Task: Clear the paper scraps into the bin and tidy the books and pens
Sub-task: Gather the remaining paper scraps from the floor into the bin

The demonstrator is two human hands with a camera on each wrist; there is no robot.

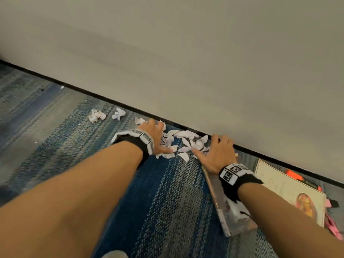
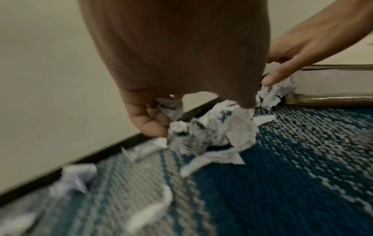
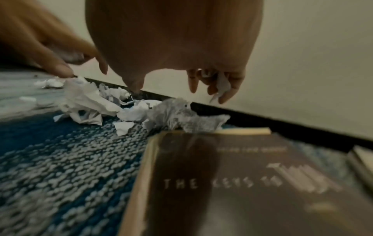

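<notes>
Torn white paper scraps [image 1: 183, 144] lie in a heap on the blue carpet against the wall's black skirting. My left hand [image 1: 158, 138] is on the heap's left side; in the left wrist view its curled fingers [image 2: 147, 118] hold a crumpled scrap [image 2: 170, 106]. My right hand [image 1: 217, 150] is on the heap's right side, and a thin scrap [image 3: 223, 85] hangs between its bent fingers [image 3: 228, 89]. A grey book [image 1: 232, 216] lies under my right wrist, its title partly readable [image 3: 242, 183]. A cream book [image 1: 290, 187] and an orange pen [image 1: 294, 175] lie further right. No bin is in view.
Two crumpled paper balls [image 1: 96, 115] [image 1: 119, 113] sit on the carpet left of the heap. Small white bits lie further left [image 1: 62, 87]. Pink objects [image 1: 333, 226] lie beside the cream book. The plain wall [image 1: 186, 62] closes off the far side.
</notes>
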